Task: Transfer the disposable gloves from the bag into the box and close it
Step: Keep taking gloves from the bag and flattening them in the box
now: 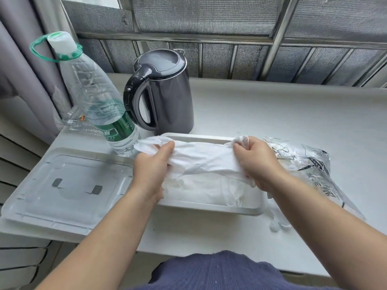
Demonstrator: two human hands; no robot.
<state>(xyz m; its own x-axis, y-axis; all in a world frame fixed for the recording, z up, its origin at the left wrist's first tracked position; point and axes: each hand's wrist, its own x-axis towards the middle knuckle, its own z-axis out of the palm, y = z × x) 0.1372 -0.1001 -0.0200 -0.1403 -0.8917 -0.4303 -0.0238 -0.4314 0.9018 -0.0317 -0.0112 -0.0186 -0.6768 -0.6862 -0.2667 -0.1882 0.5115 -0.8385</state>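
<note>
Nearest us, a stray glove point(277, 223) lies on the table point(209, 237), just off the box's 4 o'clock corner, and that one will want collecting. The white box point(209, 208) sits open with some gloves already lying inside. Above it, both hands are clamped on a stretched wad of clear disposable gloves point(201, 158): the left hand point(154, 162) grips the 9 o'clock end, the right hand point(254, 162) pinches the 3 o'clock end. My call: bring the ends together, fold the wad shorter than the box, then press it flat below the rim so the lid can seat. The clear lid point(69, 185) lies at 9 o'clock, the crumpled bag point(310, 164) at 3, right beside the box. Farther back stand a water bottle point(100, 105) at 10 and a dark electric kettle point(165, 93) at 12.
</note>
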